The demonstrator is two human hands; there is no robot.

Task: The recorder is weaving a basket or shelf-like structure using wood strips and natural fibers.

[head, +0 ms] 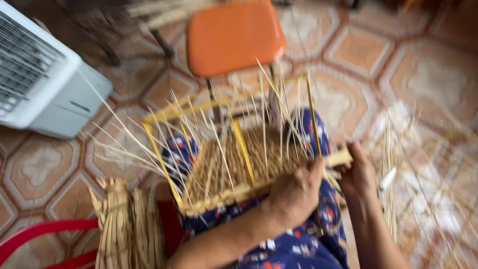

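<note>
The woven basket (234, 164) rests on the person's lap, on blue patterned cloth (294, 244), tilted so that its open side faces the camera. It is built on a yellow frame (162, 157) with a woven straw base, and many loose thin straw ends stand up and fan outward from its edges. The left hand (294, 192) grips the near rim of the basket, fingers curled over the edge and thumb pointing up against the weave. The right hand (358, 172) holds the right end of the same rim, fingers closed around the corner; the picture is blurred, so the exact finger positions are not clear. A bundle of tied straw (127, 224) lies just beside the left forearm, next to a red curved rail (42, 234). An orange stool (231, 35) stands beyond the basket on the patterned tile floor (423, 65). A white and grey appliance (42, 79) sits at the upper left. More loose straw (393, 184) lies on the floor to the right of the right hand.
</note>
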